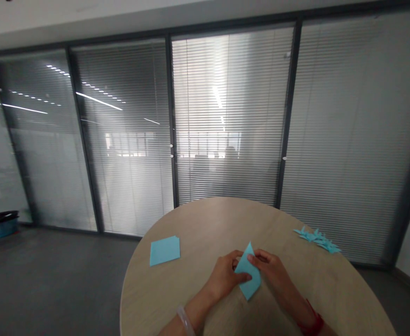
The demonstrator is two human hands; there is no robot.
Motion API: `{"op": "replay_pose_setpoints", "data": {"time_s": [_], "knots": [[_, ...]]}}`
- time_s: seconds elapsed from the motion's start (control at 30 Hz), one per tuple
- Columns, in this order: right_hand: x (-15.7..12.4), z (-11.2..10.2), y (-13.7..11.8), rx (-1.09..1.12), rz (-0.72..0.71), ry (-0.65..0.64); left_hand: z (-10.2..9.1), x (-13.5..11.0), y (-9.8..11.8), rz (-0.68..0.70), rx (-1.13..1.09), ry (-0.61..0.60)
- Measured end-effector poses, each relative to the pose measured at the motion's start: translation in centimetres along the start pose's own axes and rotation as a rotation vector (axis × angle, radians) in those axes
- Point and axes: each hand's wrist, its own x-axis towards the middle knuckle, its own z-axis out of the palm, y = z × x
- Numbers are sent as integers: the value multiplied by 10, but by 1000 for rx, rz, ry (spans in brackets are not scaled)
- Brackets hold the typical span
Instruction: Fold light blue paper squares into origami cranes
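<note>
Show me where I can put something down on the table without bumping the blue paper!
The table has a wide bare patch along its far edge, between the paper stack and the folded pieces. Another lies between those pieces and the right hand. It's crowded in the middle, where the left hand and right hand hold the blue sheet.

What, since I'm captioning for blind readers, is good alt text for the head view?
Left hand and right hand hold folded blue paper over a round table; flat blue sheets lie left, small folded blue pieces right. Glass panels with blinds stand behind.
</note>
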Motion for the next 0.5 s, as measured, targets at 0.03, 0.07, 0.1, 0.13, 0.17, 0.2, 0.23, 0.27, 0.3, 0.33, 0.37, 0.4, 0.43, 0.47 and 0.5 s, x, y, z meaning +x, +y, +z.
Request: {"op": "replay_pose_setpoints", "data": {"time_s": [0.03,0.07,0.1,0.13,0.17,0.2,0.23,0.27,0.3,0.33,0.37,0.4,0.43,0.47,0.5], "knots": [[0,-1,-1,2,2,5,0,-1,2,-5,33,-5],[-1,-1,-2,4,2,10,0,-1,3,-5,65,-7],[-1,-2,-2,4,2,15,0,-2,4,-4,94,-8],[-2,-2,-3,5,1,21,0,-2,5,-2,117,-9],[-2,-3,-4,8,0,27,0,-2,5,1,134,-12],[-2,-3,-5,10,-5,37,0,-2,5,3,145,-18],[-3,-3,-6,11,-14,51,1,-3,5,5,151,-22],[-3,-3,-6,12,-23,64,1,-3,6,7,156,-26],[-4,-3,-7,14,-27,76,1,-3,6,9,159,-29],[-4,-3,-7,18,-29,86,1,-4,6,11,163,-30],[-4,-3,-7,22,-27,94,1,-4,7,13,169,-32],[-4,-3,-7,24,-24,98,1,-5,8,15,177,-33],[-4,-3,-7,26,-21,101,1,-5,8,18,185,-33],[-3,-4,-7,24,-24,106,1,-5,9,19,190,-34],[-3,-4,-7,22,-29,112,0,-6,9,19,194,-34]]}}
